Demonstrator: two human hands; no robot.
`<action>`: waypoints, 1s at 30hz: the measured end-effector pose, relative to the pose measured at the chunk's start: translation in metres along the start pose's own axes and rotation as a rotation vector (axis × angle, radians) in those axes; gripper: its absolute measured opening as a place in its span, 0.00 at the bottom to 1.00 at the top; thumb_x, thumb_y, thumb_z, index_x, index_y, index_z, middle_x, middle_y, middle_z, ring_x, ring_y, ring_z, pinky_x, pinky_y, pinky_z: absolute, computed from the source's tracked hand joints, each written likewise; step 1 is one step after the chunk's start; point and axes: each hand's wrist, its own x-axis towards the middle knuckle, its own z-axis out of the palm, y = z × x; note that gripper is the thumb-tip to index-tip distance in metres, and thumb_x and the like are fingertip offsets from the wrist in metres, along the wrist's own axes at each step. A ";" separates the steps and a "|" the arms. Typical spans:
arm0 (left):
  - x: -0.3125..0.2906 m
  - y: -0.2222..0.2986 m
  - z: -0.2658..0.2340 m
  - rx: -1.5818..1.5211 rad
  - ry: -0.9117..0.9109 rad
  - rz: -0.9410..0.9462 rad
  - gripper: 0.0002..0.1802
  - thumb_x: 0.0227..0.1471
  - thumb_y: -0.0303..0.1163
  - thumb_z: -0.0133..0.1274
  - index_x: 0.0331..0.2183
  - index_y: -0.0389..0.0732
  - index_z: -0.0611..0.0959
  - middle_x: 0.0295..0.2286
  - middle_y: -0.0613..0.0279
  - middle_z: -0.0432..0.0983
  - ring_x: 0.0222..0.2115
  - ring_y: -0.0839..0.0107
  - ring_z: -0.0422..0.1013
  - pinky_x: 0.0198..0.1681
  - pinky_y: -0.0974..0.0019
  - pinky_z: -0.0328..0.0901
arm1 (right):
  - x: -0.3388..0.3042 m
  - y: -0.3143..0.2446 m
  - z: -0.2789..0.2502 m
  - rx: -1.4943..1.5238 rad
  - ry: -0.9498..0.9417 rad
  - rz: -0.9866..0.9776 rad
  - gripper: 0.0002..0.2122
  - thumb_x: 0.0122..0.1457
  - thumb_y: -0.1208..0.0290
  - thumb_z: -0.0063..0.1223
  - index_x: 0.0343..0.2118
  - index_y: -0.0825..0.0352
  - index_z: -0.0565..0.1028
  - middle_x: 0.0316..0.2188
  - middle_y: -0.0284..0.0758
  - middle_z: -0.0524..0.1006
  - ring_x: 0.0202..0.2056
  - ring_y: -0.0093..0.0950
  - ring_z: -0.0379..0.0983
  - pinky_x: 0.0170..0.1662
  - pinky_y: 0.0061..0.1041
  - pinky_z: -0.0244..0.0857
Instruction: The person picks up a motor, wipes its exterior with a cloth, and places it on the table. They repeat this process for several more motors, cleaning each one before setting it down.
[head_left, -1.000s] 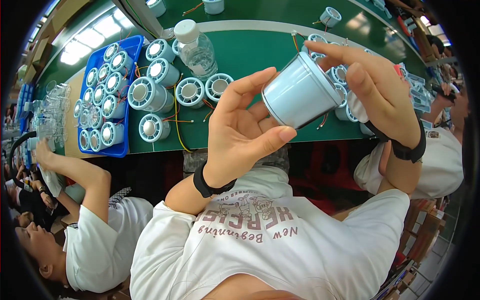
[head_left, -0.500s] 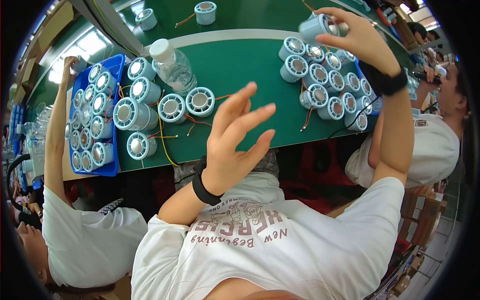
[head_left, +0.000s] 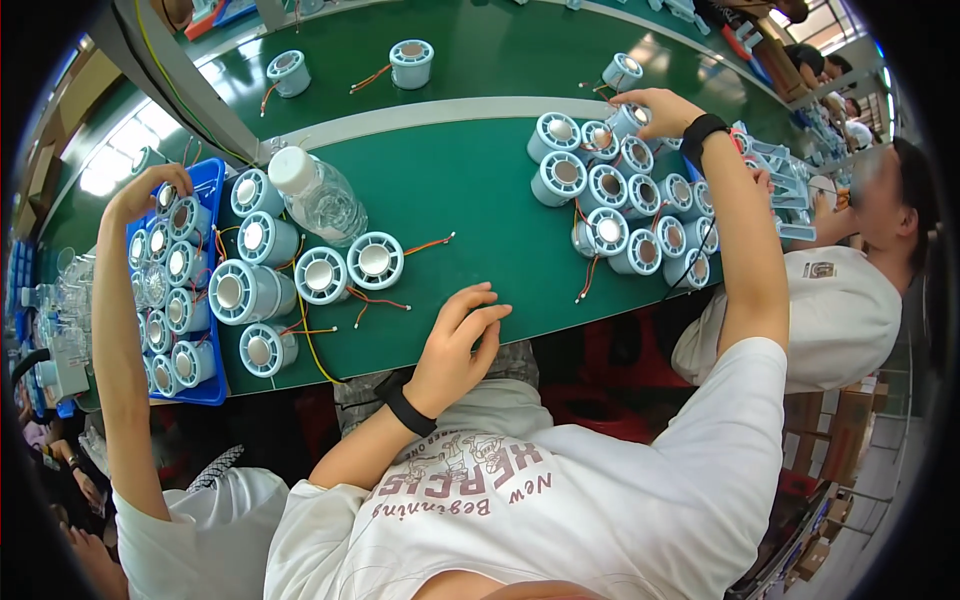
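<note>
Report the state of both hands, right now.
Left hand: open, empty, fingers loosely bent.
Right hand: fingers at a light-blue cylindrical unit; whether it grips firmly or only touches cannot be told.

Held between both hands a second ago, the pale blue cylindrical part has been carried away by the right hand and lowered at the back of the cluster; the left hand has been dropped to the table's front edge; a co-worker's hand has been brought down to the blue tray
</note>
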 end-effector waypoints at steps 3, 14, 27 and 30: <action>0.003 -0.003 -0.003 -0.011 0.011 0.011 0.12 0.47 0.16 0.54 0.37 0.37 0.81 0.40 0.52 0.72 0.47 0.55 0.70 0.43 0.62 0.71 | 0.002 0.000 -0.027 0.085 -0.088 0.036 0.36 0.42 0.72 0.65 0.59 0.55 0.66 0.49 0.42 0.74 0.51 0.39 0.70 0.54 0.33 0.64; 0.013 -0.001 -0.010 -0.116 0.011 -0.031 0.14 0.43 0.10 0.48 0.33 0.34 0.80 0.35 0.53 0.77 0.42 0.58 0.75 0.37 0.65 0.71 | 0.095 0.133 -0.006 -0.147 0.063 0.583 0.40 0.38 0.54 0.70 0.59 0.52 0.67 0.49 0.44 0.74 0.51 0.39 0.71 0.55 0.32 0.65; -0.007 0.010 -0.003 -0.222 0.013 0.024 0.16 0.49 0.14 0.48 0.42 0.34 0.77 0.47 0.48 0.69 0.46 0.55 0.71 0.42 0.62 0.71 | -0.022 -0.081 -0.099 0.538 0.196 -0.039 0.25 0.55 0.60 0.59 0.57 0.54 0.68 0.41 0.33 0.74 0.33 0.15 0.70 0.28 0.16 0.62; 0.000 0.038 -0.003 -0.825 -0.005 -0.270 0.23 0.58 0.28 0.48 0.54 0.34 0.67 0.54 0.47 0.62 0.48 0.56 0.70 0.50 0.58 0.68 | -0.060 -0.174 -0.108 0.589 0.080 -0.206 0.29 0.52 0.60 0.62 0.57 0.60 0.67 0.44 0.32 0.72 0.34 0.14 0.70 0.29 0.13 0.62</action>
